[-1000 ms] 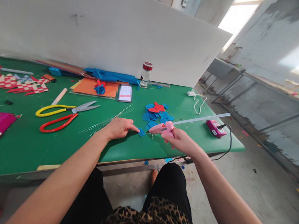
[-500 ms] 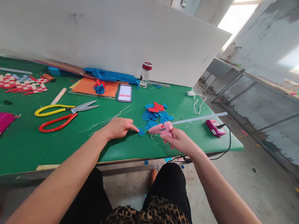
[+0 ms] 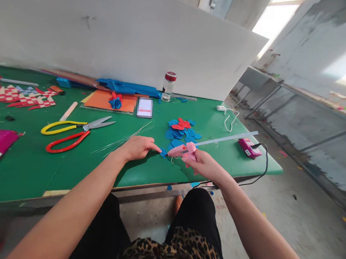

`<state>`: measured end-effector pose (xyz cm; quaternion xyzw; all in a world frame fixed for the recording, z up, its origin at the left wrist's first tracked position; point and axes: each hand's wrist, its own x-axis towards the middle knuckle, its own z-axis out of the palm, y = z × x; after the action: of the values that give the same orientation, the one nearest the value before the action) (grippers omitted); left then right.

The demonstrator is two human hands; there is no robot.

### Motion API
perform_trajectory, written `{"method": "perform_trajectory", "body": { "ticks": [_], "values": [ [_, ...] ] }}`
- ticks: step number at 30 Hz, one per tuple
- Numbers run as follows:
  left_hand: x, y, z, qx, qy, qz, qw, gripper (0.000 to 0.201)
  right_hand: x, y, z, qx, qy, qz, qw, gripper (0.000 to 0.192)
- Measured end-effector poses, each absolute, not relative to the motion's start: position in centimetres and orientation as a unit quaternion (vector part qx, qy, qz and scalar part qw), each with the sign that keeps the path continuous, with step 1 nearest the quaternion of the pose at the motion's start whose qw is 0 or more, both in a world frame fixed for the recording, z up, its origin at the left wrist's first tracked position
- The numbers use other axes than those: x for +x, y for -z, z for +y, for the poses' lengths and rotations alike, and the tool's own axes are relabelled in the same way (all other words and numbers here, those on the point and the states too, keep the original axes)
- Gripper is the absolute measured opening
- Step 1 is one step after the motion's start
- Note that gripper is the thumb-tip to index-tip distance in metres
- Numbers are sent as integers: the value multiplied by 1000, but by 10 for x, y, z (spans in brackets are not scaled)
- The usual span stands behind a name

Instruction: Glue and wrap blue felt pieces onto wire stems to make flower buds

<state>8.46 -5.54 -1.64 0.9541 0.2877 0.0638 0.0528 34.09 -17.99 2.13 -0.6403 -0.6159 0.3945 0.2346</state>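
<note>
My right hand (image 3: 204,162) is closed round the handle of a pink hot glue gun (image 3: 186,150), with a long clear glue stick (image 3: 225,138) sticking out of its back. The gun's nozzle is at a small blue paper piece (image 3: 163,154) lying on the table. Pressing that piece down at its left edge is the outstretched index finger of my left hand (image 3: 138,147); its other fingers are curled. Just beyond the gun lies a loose pile of blue paper petals (image 3: 177,134) with red petals (image 3: 181,124) on top. Thin wires (image 3: 125,140) lie beside my left hand.
Yellow-and-red-handled scissors (image 3: 82,129) lie open on the green table (image 3: 79,178) at left. Behind are a red-lidded glass jar (image 3: 168,86), a blue and red paper flower (image 3: 115,101) and a white board (image 3: 137,37). A purple power socket (image 3: 249,148) sits near the right edge.
My right hand has shifted the glue gun slightly left, bringing its nozzle onto the blue piece. My left hand stays in place.
</note>
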Motion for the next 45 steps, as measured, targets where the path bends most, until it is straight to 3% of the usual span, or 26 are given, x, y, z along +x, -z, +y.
{"method": "perform_trajectory", "body": {
  "ticks": [32, 45],
  "values": [
    [86, 16, -56, 954, -67, 288, 55, 54, 342, -15, -178, -626, -420, -611, 241, 26],
    [86, 16, -55, 954, -73, 285, 61, 54, 345, -39, -190, -606, -443, -596, 286, 40]
  ]
}}
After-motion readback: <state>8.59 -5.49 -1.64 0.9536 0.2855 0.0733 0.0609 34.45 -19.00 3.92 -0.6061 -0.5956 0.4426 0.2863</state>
